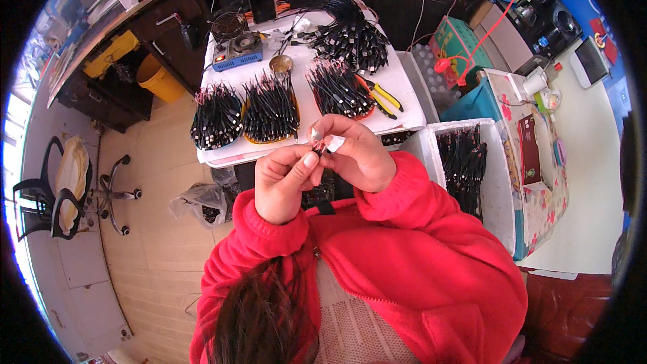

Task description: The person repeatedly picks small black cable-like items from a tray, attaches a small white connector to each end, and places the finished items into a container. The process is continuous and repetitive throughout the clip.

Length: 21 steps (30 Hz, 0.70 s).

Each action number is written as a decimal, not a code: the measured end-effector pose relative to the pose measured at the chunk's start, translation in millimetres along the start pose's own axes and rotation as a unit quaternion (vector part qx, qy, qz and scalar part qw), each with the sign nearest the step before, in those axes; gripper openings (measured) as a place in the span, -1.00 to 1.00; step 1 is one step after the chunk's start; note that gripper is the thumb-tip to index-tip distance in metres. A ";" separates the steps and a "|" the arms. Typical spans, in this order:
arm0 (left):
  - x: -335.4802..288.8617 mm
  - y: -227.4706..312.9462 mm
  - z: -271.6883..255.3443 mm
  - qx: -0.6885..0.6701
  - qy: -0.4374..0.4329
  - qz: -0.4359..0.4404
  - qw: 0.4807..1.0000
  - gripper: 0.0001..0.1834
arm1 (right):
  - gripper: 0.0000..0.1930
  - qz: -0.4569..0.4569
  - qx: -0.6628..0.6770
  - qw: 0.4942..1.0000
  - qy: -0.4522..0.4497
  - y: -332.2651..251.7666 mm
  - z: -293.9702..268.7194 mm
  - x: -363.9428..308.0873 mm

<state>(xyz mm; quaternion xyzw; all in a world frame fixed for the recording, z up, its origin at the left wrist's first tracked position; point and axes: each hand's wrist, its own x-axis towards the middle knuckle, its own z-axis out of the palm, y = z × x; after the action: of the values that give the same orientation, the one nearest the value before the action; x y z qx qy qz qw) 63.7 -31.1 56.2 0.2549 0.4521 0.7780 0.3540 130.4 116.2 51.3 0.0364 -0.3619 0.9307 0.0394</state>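
We have both hands raised together in front of our chest, just at the near edge of the white worktable. Our left hand is curled, thumb and forefinger pinched shut on the end of a thin black cable piece. Our right hand meets it from the other side, its fingertips closed on the same small piece, so the two hands touch at the pinch point. A small shiny metal part shows just above the pinch, against the right fingers; we cannot tell what it is joined to.

The sleeves of our red fleece jacket run up from the lower edge.

On the table beyond the hands lie three bundles of short black cables with pinkish tips: one on the left, one in the middle on an orange tray, one on the right. A bigger heap of black cables lies at the far edge. Yellow-handled pliers rest just beside the right bundle. A blue-based small heating device stands at the far left corner, with a round metal dish near it.

To our right a white foam box holds more black cables. A black swivel chair stands well apart on the left floor
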 end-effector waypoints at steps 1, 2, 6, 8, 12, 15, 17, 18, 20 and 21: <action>0.2 -0.4 -0.2 -0.002 -0.004 0.002 1.000 -0.82 | -0.88 -0.001 0.014 1.000 0.002 2.7 -0.8 0.3; 0.3 -0.7 -0.4 -0.010 -0.006 -0.001 1.000 -0.83 | -0.89 -0.003 0.025 1.000 0.003 5.1 -1.5 0.8; -0.7 -2.2 -1.4 -0.029 -0.005 -0.026 0.999 -0.84 | -0.90 0.005 0.023 1.000 0.002 6.9 -5.2 2.0; -0.5 -3.2 -2.5 -0.001 0.001 -0.023 1.000 -0.84 | -0.90 0.022 0.002 1.000 0.015 4.6 -6.8 2.8; 1.1 -4.6 -6.6 -0.008 -0.004 -0.042 0.999 -0.84 | -0.87 0.057 -0.009 0.998 0.028 2.2 -9.3 3.6; 2.8 -4.0 -10.2 -0.037 -0.035 -0.070 0.996 -0.82 | -0.83 0.080 -0.009 0.997 -0.007 -2.1 -15.8 5.2; 4.0 -4.2 -11.3 -0.034 -0.025 -0.089 0.995 -0.82 | -0.81 0.104 -0.007 0.994 -0.029 -6.3 -21.9 7.4; 4.7 -4.3 -11.9 -0.039 -0.021 -0.098 0.994 -0.82 | -0.81 0.119 -0.006 0.992 -0.041 -8.4 -24.7 8.7; 5.6 -1.9 -16.6 -0.020 -0.050 -0.121 0.991 -0.81 | -0.79 0.107 -0.032 0.993 -0.034 -10.2 -27.9 11.5; 6.4 -1.1 -19.2 -0.010 -0.064 -0.131 0.989 -0.81 | -0.79 0.094 -0.039 0.994 -0.033 -9.9 -28.3 12.2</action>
<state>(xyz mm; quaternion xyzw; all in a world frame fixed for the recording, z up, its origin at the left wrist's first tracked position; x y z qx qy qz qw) 46.3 -35.8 46.8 0.2390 0.4502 0.7113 0.4840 118.2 143.2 38.2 0.0318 -0.4008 0.9137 -0.0587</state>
